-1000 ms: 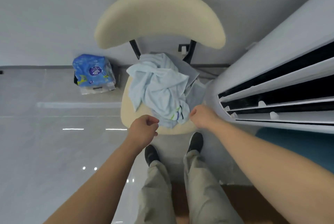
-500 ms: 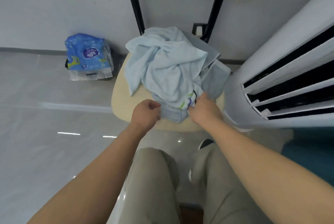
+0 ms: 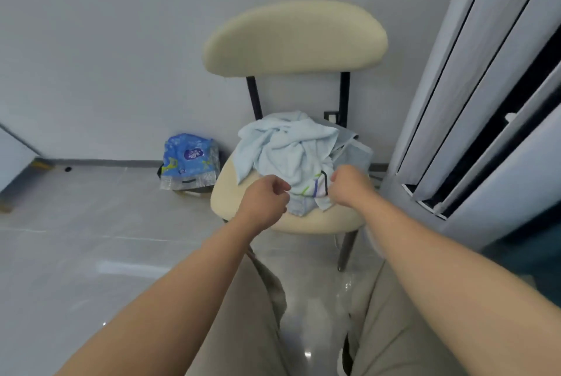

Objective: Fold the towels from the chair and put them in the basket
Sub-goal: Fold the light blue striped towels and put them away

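A crumpled pile of pale blue towels (image 3: 291,150) lies on the seat of a cream chair (image 3: 303,220) with black back posts. A greyer towel (image 3: 359,152) shows under the pile at the right. The top towel's near edge has a coloured striped hem (image 3: 317,185). My left hand (image 3: 262,204) is closed at the left end of that near edge. My right hand (image 3: 349,185) is closed at the hem's right end. Both seem to pinch the top towel, which still rests on the pile. No basket is in view.
A blue plastic-wrapped pack (image 3: 189,160) sits on the glossy tiled floor left of the chair, against the wall. A tall white air conditioner (image 3: 485,96) stands close on the right. My legs in beige trousers (image 3: 394,330) are below.
Both hands reached the towel pile's near edge and closed on it. The view first dipped toward the seat and has since lifted, so the whole chair back shows again.
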{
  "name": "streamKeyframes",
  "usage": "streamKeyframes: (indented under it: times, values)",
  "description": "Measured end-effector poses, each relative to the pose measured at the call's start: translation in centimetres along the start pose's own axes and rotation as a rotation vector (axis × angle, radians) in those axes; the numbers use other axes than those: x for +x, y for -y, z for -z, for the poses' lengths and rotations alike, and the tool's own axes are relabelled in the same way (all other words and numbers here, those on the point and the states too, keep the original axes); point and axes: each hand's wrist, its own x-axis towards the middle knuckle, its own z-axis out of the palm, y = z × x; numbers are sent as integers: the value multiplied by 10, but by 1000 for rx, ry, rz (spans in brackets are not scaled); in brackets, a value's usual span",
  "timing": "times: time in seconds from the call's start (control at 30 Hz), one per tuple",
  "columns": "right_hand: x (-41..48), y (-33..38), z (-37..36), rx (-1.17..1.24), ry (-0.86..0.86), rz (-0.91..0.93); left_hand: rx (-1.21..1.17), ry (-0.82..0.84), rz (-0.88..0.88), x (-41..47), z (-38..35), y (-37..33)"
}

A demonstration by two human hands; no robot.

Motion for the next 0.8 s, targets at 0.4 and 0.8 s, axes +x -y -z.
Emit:
streamKeyframes:
  times: [0.4, 0.8]
  values:
    - [69, 12, -16, 72, 88, 24, 157, -102, -175, 86, 8, 17]
    - [145, 7, -30, 58, -296, 165, 402, -115, -197, 163, -1, 26]
